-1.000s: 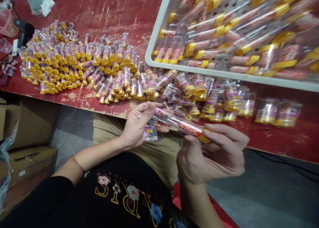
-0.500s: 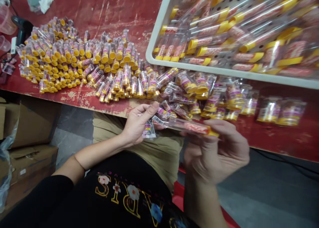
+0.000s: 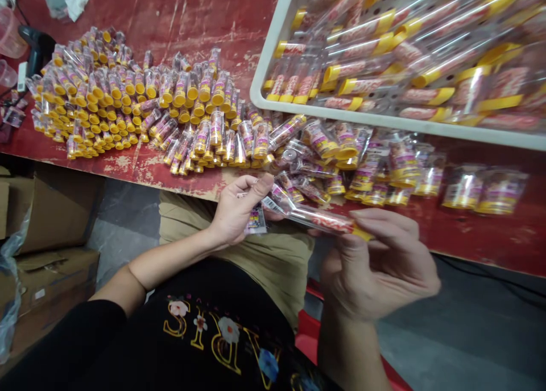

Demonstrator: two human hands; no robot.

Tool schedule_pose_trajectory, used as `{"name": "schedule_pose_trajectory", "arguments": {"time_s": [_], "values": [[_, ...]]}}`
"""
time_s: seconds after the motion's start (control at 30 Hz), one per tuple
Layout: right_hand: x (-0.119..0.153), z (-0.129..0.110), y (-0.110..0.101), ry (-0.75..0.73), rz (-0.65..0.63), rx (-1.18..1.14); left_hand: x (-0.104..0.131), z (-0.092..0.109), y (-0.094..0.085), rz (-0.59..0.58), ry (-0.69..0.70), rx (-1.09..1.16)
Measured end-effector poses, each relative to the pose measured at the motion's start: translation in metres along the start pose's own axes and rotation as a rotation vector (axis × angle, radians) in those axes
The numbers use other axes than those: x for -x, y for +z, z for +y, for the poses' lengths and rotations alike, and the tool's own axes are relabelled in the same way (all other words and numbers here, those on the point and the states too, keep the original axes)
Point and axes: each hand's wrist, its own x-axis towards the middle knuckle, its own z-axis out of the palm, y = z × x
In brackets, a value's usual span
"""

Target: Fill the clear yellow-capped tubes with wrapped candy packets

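Observation:
My right hand (image 3: 379,266) pinches the yellow-capped end of a clear tube (image 3: 322,219) with red-and-white print. The tube lies nearly level in front of my lap, its far end pointing at my left hand (image 3: 234,212). Between the thumb and fingers of that left hand are clear printed plastic bags (image 3: 256,220), one with a barcode strip near the tube's end. Whether the tube's tip sits inside a bag or only meets it, I cannot tell. Just beyond both hands, bagged tubes (image 3: 309,189) lie loosely at the table edge.
A white tray (image 3: 258,86) full of yellow-capped tubes stands at the upper right. A big heap of bagged tubes (image 3: 115,95) covers the left of the red table (image 3: 205,9). A black handheld device (image 3: 38,46) lies far left. Cardboard boxes (image 3: 60,209) stand below the table.
My right hand has shifted slightly right and down, its grip still on the tube's capped end. The tube tilts a little more. My left hand has barely moved.

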Motion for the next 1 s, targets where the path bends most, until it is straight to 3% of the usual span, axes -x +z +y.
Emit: {"name": "schedule_pose_trajectory", "arguments": {"time_s": [0.2, 0.4, 0.53, 0.67, 0.77, 0.87, 1.0], "values": [[0.012, 0.007, -0.018, -0.047, -0.052, 0.236, 0.007, 0.006, 0.001, -0.014, 0.042, 0.027], [0.012, 0.003, -0.024, -0.092, -0.108, 0.190, 0.012, 0.013, 0.004, -0.067, -0.003, 0.046], [0.012, 0.001, -0.026, -0.006, -0.190, 0.078, 0.011, 0.012, 0.003, -0.077, -0.049, 0.022], [0.014, -0.002, -0.025, 0.128, -0.257, -0.041, 0.012, 0.012, 0.001, -0.162, -0.098, -0.003], [0.018, -0.006, -0.022, 0.136, -0.282, 0.019, 0.014, 0.012, 0.000, -0.230, -0.154, -0.038], [0.022, -0.009, -0.016, 0.061, -0.254, 0.169, 0.016, 0.009, 0.000, -0.263, -0.175, -0.066], [0.023, -0.013, -0.004, 0.035, -0.108, 0.197, 0.021, 0.004, -0.003, -0.304, -0.158, -0.079]]}}
